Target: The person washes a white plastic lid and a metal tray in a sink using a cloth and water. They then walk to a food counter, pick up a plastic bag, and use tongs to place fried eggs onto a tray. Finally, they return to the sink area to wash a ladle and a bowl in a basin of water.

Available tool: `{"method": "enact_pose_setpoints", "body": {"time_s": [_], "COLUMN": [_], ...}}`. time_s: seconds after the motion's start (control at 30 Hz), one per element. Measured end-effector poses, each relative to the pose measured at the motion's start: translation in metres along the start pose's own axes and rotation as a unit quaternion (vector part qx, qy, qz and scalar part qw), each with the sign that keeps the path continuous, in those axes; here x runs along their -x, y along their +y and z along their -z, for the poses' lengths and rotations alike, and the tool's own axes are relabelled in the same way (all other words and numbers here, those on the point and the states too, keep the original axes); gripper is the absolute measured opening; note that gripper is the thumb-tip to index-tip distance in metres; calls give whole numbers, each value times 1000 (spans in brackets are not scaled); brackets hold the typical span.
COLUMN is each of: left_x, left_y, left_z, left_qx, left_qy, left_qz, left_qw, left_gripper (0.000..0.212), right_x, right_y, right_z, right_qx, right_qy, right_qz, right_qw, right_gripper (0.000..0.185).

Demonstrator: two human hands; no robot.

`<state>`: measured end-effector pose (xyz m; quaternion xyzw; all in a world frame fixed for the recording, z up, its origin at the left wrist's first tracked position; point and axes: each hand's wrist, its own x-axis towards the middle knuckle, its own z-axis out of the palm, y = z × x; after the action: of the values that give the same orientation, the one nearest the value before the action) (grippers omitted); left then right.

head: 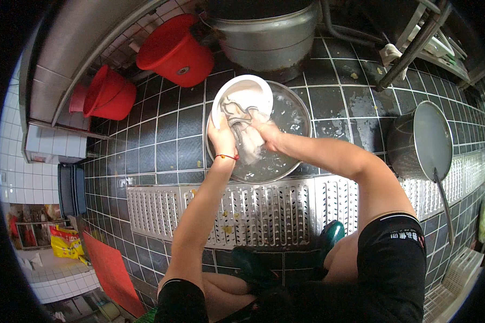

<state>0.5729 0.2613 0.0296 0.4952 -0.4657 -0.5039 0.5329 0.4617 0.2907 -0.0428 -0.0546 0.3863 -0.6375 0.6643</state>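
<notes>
My left hand (222,135), with a red cord at the wrist, grips the near left rim of a white bowl (225,91). The bowl is tilted towards me over a wide round metal basin (307,139) of water. Pale, wet material with dark edges (242,115) lies at the bowl's mouth; its kind is unclear. My right hand (267,132) is closed around the right side of this material, its fingertips partly hidden. Between my hands a blurred whitish mass (250,147) hangs down to the water; whether it is material or pouring water I cannot tell.
Beyond the basin stand a large metal pot (266,40) and a red bucket (173,52), with another red bucket (111,95) farther left. A perforated metal drain cover (262,214) crosses the tiled floor before my feet. A long-handled pan (432,137) leans at right.
</notes>
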Motion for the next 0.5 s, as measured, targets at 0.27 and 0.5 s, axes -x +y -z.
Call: {"method": "enact_pose_setpoints", "body": {"time_s": [0.27,0.5], "left_x": [-37,-27], "left_y": [-19,26], "left_z": [39,46], "left_qx": [0,267], "left_qy": [-152,-193], "left_qz": [251,385], "left_qw": [956,862], "left_gripper": [37,48], "right_x": [22,25], "right_y": [-71,-115], "right_z": [-11,0], "right_qx": [539,561], "right_qy": [23,-126], "right_qz": [372,516], "right_qw": [755,635], "right_gripper": [32,46]}}
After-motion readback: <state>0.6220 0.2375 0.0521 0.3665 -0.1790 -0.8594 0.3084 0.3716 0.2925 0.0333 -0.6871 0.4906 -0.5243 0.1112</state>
